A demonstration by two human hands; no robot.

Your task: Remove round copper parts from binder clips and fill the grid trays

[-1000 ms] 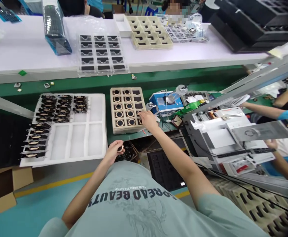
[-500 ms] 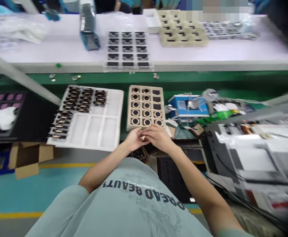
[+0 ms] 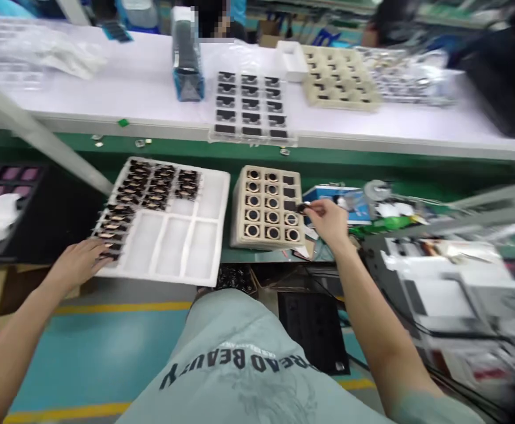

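Note:
My right hand [image 3: 330, 222] pinches a round, dark-faced watch case [image 3: 302, 208] at the right edge of the beige tray [image 3: 266, 242], beside its right column. In that tray several gold-rimmed watch cases [image 3: 272, 234] with dark faces sit in compartments. My left hand [image 3: 77, 264] reaches over the lower left corner of the white tray [image 3: 160, 281], its thumb and fingers apart around the lowest black-and-gold part [image 3: 110, 255]. Whether the fingertips press on that part is unclear. Rows of similar black-and-gold parts [image 3: 127, 191] fill the tray's left and upper compartments.
A shelf [image 3: 151, 115] behind the trays carries a clear tray of dark pieces [image 3: 251, 106], another beige tray [image 3: 343, 76] and a wrapped stack [image 3: 188, 65]. To the right stand a blue box [image 3: 323, 193] and a grey machine [image 3: 447, 294]. A slanted post [image 3: 40, 132] crosses the left.
My hands were together in front of the beige tray and have moved apart. The left went to the white tray; the right moved up and right with a watch case. The view has shifted.

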